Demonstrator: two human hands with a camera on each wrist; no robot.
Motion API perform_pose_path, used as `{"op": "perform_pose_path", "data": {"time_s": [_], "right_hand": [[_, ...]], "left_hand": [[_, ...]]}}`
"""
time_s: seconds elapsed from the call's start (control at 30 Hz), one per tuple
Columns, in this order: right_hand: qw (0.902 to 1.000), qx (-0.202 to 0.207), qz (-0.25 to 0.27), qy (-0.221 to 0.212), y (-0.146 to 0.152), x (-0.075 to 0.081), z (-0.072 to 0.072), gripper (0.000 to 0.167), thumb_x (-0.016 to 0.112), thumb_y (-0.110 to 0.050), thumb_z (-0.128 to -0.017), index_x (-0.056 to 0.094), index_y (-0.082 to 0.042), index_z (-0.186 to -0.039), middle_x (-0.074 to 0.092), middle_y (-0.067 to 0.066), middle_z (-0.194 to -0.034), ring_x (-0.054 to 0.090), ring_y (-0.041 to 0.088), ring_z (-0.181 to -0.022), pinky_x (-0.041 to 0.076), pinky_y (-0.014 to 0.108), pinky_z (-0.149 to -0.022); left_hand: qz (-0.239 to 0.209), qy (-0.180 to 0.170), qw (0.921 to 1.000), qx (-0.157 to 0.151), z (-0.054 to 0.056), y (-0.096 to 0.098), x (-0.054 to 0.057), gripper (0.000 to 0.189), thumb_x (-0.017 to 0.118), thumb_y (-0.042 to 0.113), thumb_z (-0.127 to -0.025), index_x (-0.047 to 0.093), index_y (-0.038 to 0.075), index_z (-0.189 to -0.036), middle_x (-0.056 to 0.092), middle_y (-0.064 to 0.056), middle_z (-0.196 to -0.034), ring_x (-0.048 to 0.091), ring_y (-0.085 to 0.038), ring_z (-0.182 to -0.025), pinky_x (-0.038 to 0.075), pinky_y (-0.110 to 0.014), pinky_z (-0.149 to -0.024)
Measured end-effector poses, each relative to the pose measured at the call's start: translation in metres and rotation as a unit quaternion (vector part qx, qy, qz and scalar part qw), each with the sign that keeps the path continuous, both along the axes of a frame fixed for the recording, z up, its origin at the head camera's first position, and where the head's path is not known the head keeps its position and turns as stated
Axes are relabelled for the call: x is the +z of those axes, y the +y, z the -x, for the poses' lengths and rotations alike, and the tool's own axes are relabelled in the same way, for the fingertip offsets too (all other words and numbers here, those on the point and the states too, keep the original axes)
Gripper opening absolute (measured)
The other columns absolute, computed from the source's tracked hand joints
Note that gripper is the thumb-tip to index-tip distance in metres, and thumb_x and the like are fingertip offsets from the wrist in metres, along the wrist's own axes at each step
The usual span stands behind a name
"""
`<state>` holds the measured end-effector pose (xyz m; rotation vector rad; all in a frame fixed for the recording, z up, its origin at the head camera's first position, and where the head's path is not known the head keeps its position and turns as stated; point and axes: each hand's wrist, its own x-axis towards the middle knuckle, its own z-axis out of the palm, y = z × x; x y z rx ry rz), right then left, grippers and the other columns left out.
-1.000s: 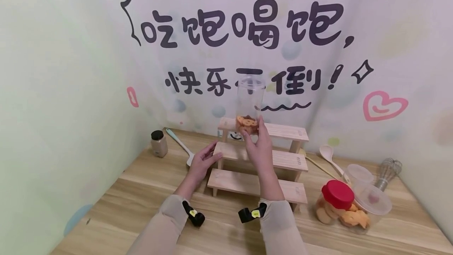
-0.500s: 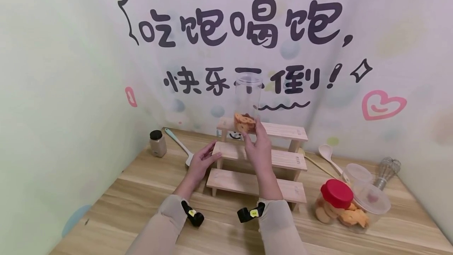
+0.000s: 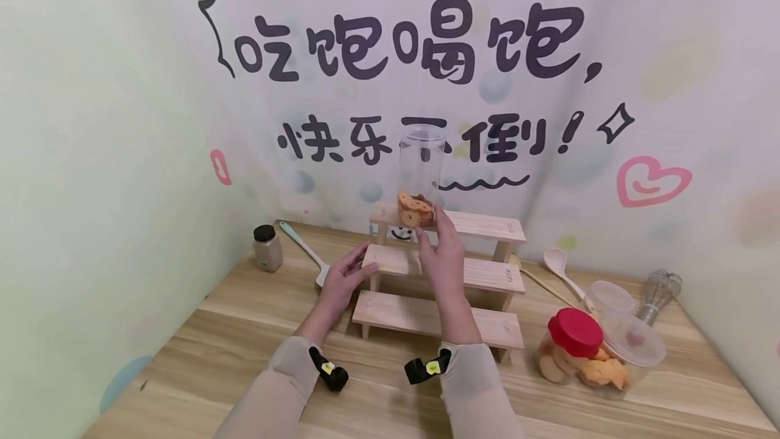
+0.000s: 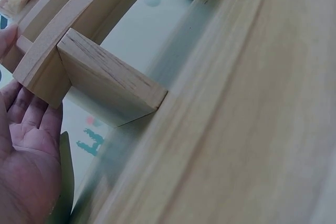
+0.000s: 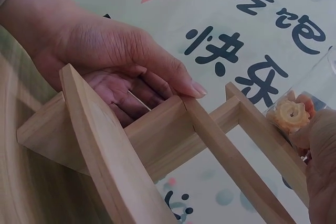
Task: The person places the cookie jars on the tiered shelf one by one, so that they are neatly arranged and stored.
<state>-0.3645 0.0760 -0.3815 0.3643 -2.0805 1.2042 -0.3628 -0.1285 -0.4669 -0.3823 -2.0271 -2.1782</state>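
A clear, lidless jar [image 3: 420, 171] with cookies [image 3: 416, 210] at its bottom stands upright at the top step of a three-tier wooden stand [image 3: 496, 276]. My right hand [image 3: 443, 256] grips this jar low down, thumb and fingers on either side. Whether its base touches the top board cannot be told. My left hand [image 3: 344, 281] holds the left end of the middle board; in the right wrist view the left thumb [image 5: 181, 80] lies on the board's edge, with the fingers curled beneath. The left wrist view shows the board's end [image 4: 44, 80] between thumb and fingers.
On the right stand a red-lidded cookie jar [image 3: 573, 344], a second clear jar of cookies [image 3: 609, 371], a clear container [image 3: 609, 298], a whisk [image 3: 660, 293] and a spoon [image 3: 567, 273]. At the left are a black-capped bottle [image 3: 267, 249] and a turquoise-handled spatula [image 3: 305, 246].
My right hand has shifted the jar slightly left along the top step. The left hand keeps its grip on the stand. The head view has turned a little.
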Motion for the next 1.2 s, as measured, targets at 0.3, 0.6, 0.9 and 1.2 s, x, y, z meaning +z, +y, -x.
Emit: {"op": "perform_pose_path", "data": {"time_s": [0.3,0.6,0.9,1.2], "right_hand": [[1.0,0.002,-0.001,0.002,0.001,-0.003,0.005,0.054,0.069,-0.007,-0.095,0.05,0.002,-0.145,0.057,0.019,-0.141,0.056,0.032,-0.127,0.042,0.044,-0.11],[1.0,-0.002,-0.006,0.0,0.001,-0.003,0.004,0.054,0.069,-0.008,-0.095,0.05,0.001,-0.145,0.058,0.019,-0.138,0.059,0.032,-0.123,0.044,0.045,-0.108],[0.9994,0.008,0.005,-0.033,0.005,0.001,0.0,0.057,0.069,-0.015,-0.096,0.048,0.002,-0.146,0.055,0.019,-0.142,0.056,0.034,-0.126,0.044,0.048,-0.108],[0.9948,0.067,0.006,-0.077,0.019,0.034,-0.022,0.072,0.062,-0.04,-0.099,0.034,-0.008,-0.157,0.036,0.014,-0.159,0.034,0.031,-0.145,0.034,0.048,-0.116]], "left_hand": [[0.001,0.008,0.9998,0.018,0.002,0.002,-0.004,0.059,0.076,0.025,-0.092,0.054,0.018,-0.147,0.051,-0.007,-0.149,0.051,-0.024,-0.134,0.045,-0.029,-0.106],[-0.003,0.0,0.9999,0.016,0.001,0.001,-0.003,0.059,0.076,0.025,-0.092,0.054,0.019,-0.146,0.052,-0.006,-0.149,0.052,-0.023,-0.133,0.045,-0.03,-0.106],[-0.003,-0.013,0.9999,0.002,0.003,0.002,-0.002,0.058,0.073,0.017,-0.095,0.051,0.015,-0.149,0.048,-0.007,-0.152,0.048,-0.024,-0.136,0.042,-0.028,-0.108],[0.006,-0.012,0.9999,0.004,-0.018,0.006,0.023,0.06,0.073,0.012,-0.094,0.049,0.006,-0.148,0.049,-0.015,-0.15,0.05,-0.029,-0.135,0.045,-0.026,-0.104]]}}
